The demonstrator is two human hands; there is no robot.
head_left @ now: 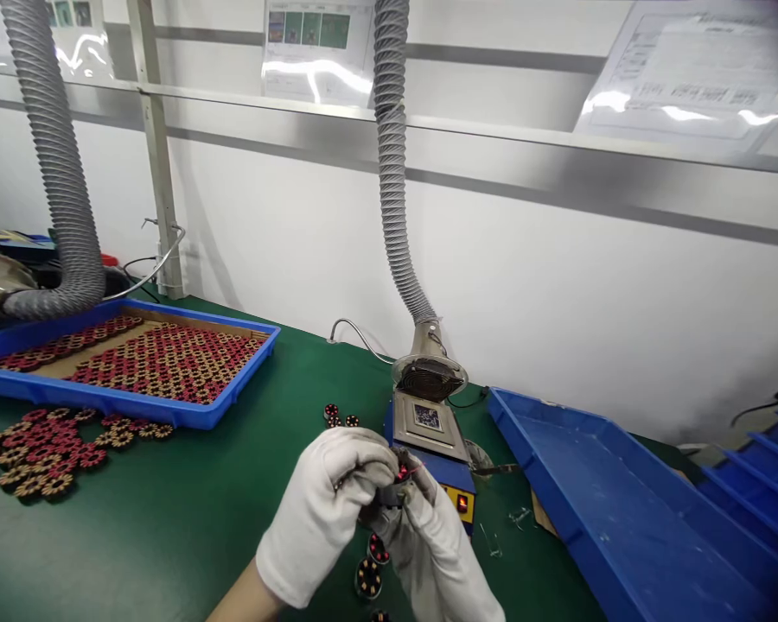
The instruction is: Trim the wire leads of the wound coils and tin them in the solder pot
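Observation:
My left hand [341, 497] and my right hand [431, 527], both in white gloves, meet in front of the solder pot [431, 423]. Between their closed fingertips is a small dark round part with red windings, which looks like a motor stator [403, 473]; the gloves cover much of it. A thin red wire seems to stick out at its right side. Below the hands, a stator [368, 577] with tan windings lies on the green bench, close to one with red windings [378, 549]. A few more stators [332, 413] lie just left of the pot.
A metal fume hood [430, 367] on a grey hose hangs over the pot. At left, a blue tray [194, 416] holds rows of red and tan stators, with a loose pile [45, 449] before it. Another blue tray [622, 501] slants along the right.

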